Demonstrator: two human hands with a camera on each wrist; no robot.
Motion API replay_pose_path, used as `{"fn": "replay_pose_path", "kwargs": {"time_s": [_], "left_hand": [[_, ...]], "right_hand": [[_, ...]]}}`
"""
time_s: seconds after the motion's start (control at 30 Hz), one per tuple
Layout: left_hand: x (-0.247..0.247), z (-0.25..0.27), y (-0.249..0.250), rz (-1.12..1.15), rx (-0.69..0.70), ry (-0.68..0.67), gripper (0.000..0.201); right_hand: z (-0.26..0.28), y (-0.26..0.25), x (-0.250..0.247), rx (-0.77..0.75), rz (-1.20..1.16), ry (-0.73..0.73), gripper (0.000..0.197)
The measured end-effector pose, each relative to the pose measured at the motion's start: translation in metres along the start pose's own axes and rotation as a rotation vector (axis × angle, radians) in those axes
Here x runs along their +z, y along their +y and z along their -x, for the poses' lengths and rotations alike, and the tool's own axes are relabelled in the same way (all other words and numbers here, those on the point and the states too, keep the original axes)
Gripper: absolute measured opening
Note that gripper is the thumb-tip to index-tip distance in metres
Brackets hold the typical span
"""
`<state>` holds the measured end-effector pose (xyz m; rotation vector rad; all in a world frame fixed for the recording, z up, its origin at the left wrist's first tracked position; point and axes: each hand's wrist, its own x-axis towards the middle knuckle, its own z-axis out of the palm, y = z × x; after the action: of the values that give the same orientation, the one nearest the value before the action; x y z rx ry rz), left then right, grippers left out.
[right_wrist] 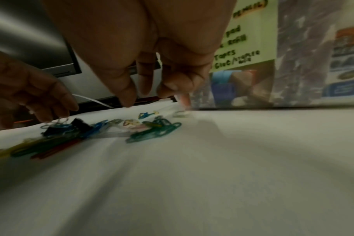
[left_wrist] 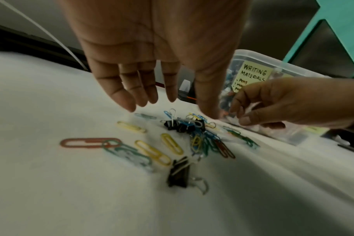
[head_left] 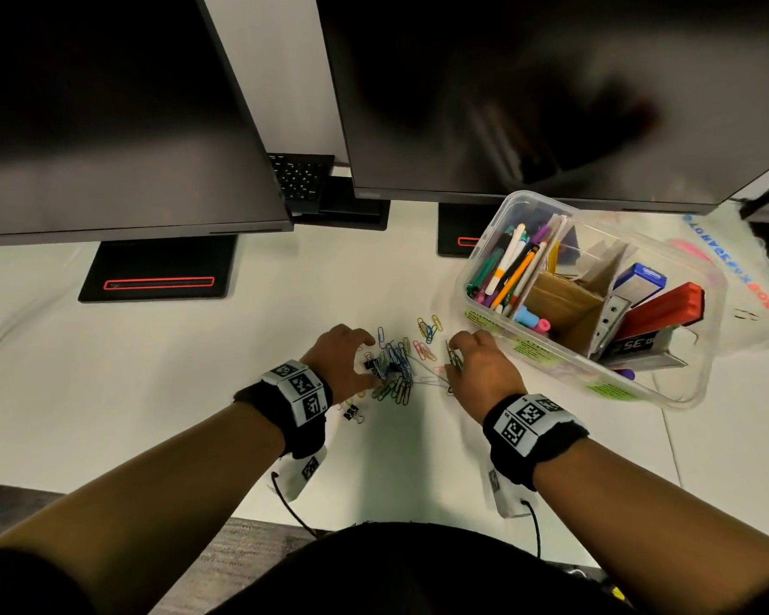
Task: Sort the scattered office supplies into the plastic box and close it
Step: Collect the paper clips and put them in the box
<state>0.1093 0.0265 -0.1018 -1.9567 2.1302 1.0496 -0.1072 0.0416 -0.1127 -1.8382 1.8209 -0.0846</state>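
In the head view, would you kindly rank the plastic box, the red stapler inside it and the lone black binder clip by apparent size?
1. plastic box, clearly largest.
2. red stapler, filling part of one compartment.
3. black binder clip, smallest, lying on the table by the left wrist.

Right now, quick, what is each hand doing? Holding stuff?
Left hand: open, fingers spread above the paper clips, holding nothing.
Right hand: fingers curled near the green clips; grip cannot be told.

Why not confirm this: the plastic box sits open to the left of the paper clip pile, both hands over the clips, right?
Wrong side. The plastic box sits open to the right of the paper clip pile, as the head view shows. The left hand and right hand are indeed over the clips.
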Motion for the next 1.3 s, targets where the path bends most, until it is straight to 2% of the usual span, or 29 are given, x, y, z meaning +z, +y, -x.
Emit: {"fn": "replay_pose_path", "kwargs": {"time_s": [0.07,0.13,0.23,0.33,0.43,0.6,0.77,0.93,1.07,1.13,1.23,1.3], "left_hand": [[-0.002,0.006,-0.002,-0.086,-0.015,-0.078,0.093],[0.0,0.011,-0.006,-0.218,-0.044,-0.142,0.115],[0.01,0.014,-0.013,-0.326,-0.088,-0.185,0.129],[0.019,0.011,-0.014,-0.25,-0.147,-0.14,0.127],[0.023,0.004,-0.007,-0.077,-0.171,-0.074,0.115],[0.028,-0.013,0.012,0.054,-0.113,-0.013,0.089],[0.028,-0.02,0.024,0.101,-0.08,-0.002,0.086],[0.02,-0.019,0.026,-0.035,-0.064,0.008,0.099],[0.017,-0.018,0.027,-0.124,-0.116,-0.024,0.117],[0.018,-0.018,0.028,-0.172,-0.124,-0.057,0.121],[0.022,-0.018,0.033,-0.199,-0.088,-0.081,0.115],[0.025,-0.018,0.037,-0.132,-0.066,-0.068,0.101]], "right_hand": [[0.001,-0.006,0.005,-0.108,0.089,-0.083,0.035],[0.001,-0.009,0.013,-0.148,0.166,-0.166,0.032],[-0.001,-0.013,0.019,-0.131,0.208,-0.188,0.025],[-0.001,-0.015,0.016,-0.148,0.204,-0.178,0.023],[0.003,-0.021,0.002,-0.178,0.156,-0.133,0.025],[0.004,-0.032,-0.023,-0.18,0.112,-0.151,0.024],[0.006,-0.023,-0.034,-0.174,0.142,-0.179,0.039],[0.017,-0.029,-0.057,-0.263,0.119,-0.005,0.035],[0.021,-0.039,-0.093,-0.239,-0.11,0.227,0.026],[0.018,-0.035,-0.114,-0.137,-0.21,0.353,0.026],[0.0,-0.004,-0.147,0.12,-0.372,0.551,0.023],[-0.01,0.018,-0.162,0.267,-0.434,0.54,0.019]]}}
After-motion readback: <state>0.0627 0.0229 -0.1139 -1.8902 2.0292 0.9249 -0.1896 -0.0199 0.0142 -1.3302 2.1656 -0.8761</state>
